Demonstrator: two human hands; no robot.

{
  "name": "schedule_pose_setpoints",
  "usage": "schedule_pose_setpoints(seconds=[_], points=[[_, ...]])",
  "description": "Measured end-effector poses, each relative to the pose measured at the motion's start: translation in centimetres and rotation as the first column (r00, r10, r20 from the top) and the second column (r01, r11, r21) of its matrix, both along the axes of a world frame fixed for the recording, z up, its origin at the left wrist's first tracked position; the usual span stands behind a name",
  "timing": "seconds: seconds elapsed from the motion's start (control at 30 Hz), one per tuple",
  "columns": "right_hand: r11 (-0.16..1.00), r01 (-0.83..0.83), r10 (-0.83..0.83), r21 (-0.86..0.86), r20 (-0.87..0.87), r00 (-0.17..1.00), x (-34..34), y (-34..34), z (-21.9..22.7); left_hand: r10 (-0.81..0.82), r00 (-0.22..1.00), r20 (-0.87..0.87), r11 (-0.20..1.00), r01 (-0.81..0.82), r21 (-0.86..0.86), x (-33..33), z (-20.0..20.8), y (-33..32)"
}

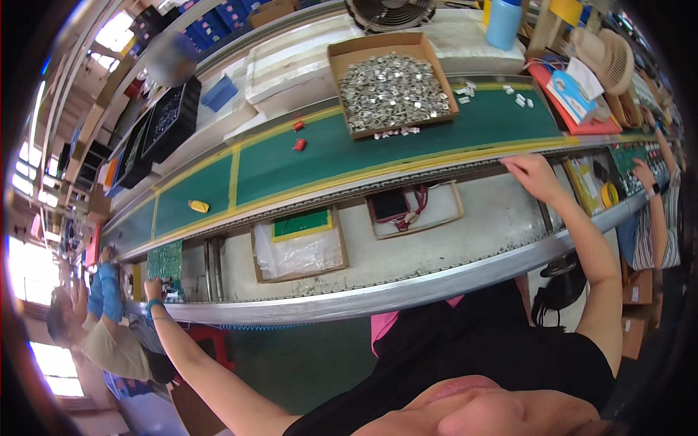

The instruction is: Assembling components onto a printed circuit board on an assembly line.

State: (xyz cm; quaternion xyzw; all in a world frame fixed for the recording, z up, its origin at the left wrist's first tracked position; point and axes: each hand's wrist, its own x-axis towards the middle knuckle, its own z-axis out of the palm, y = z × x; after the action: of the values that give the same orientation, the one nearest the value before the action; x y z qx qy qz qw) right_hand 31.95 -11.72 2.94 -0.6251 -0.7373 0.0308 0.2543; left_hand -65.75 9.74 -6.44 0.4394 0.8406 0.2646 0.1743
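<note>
At the far left, my left hand is closed at the lower left corner of a green circuit board, which lies across the near track. Its fingers are small in the picture, and their grip is partly hidden. On the right, my right hand reaches over the track beside the conveyor's near rail. Its fingers are bent and drawn together, and nothing shows between them. The cardboard box on the green belt, beyond my hands, holds a heap of small silvery metal parts.
Red parts and a yellow part lie on the green belt. Below the track are a tray with a green board and a tray with red cables. Co-workers sit left and right.
</note>
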Motion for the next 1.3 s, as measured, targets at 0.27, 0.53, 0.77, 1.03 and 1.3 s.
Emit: schedule_pose_setpoints(seconds=[0.27, 0.53, 0.77, 1.03, 1.3], points=[[0.984, -0.069, 0.039, 0.166, 0.177, 0.983, 2.2, 11.2, -2.5, -0.190, 0.918, -0.348, 0.979, 0.202, 0.000, -10.6, 6.9, -5.8], [0.965, -0.138, 0.001, 0.223, 0.520, 0.854, -1.3, 19.0, -3.0, -0.373, 0.921, -0.115, 0.919, 0.351, -0.177, -8.2, 9.6, -7.3], [0.973, -0.102, -0.058, 0.206, 0.650, 0.758, 2.2, 17.5, -4.2, -0.402, 0.888, 0.222, 0.865, 0.448, -0.225, 26.2, 11.7, -11.6], [0.963, -0.006, -0.003, 0.270, 0.035, 0.999, 3.3, 11.9, -2.8, -0.679, 0.687, 0.260, 0.645, 0.727, -0.235, 45.7, 13.1, -16.4], [0.932, -0.276, -0.300, -0.233, -0.925, -0.232, 7.2, 8.6, -2.7, -0.973, 0.222, 0.071, 0.221, 0.975, -0.020, 63.9, 13.2, -16.1]])
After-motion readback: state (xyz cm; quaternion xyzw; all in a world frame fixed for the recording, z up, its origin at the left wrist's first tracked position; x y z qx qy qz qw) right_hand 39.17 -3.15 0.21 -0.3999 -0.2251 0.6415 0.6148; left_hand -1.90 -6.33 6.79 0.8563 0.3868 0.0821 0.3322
